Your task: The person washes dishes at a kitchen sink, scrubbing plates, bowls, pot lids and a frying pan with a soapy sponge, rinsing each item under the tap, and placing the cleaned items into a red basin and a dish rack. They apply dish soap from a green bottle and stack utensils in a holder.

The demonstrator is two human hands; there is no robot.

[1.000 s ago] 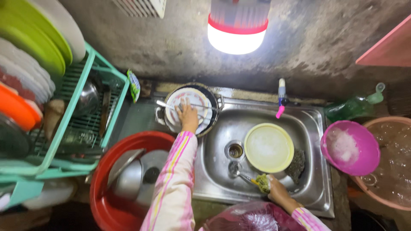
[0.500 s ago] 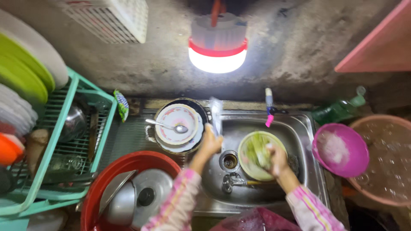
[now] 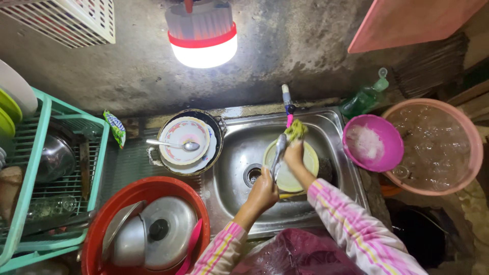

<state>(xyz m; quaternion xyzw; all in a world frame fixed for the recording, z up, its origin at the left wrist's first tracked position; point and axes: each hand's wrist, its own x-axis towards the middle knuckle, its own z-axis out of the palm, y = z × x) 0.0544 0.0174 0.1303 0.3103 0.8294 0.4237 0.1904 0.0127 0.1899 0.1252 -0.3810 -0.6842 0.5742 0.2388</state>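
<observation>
A metal spoon point(image 3: 278, 153) is held over the steel sink point(image 3: 326, 127), above a pale yellow plate point(image 3: 305, 168) lying in the basin. The left hand point(image 3: 263, 191) has its fingers closed round the spoon's handle; the right hand point(image 3: 294, 152) grips a green sponge point(image 3: 296, 130) against the spoon's upper end. A pan of stacked dishes point(image 3: 186, 142) stands left of the basin, a pink bowl point(image 3: 372, 142) right. Both sleeved forearms reach up from the lower edge.

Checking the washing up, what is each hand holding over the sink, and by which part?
Left hand grips a metal utensil by its lower end. Right hand pinches a green sponge from below, above the yellow plate.
</observation>
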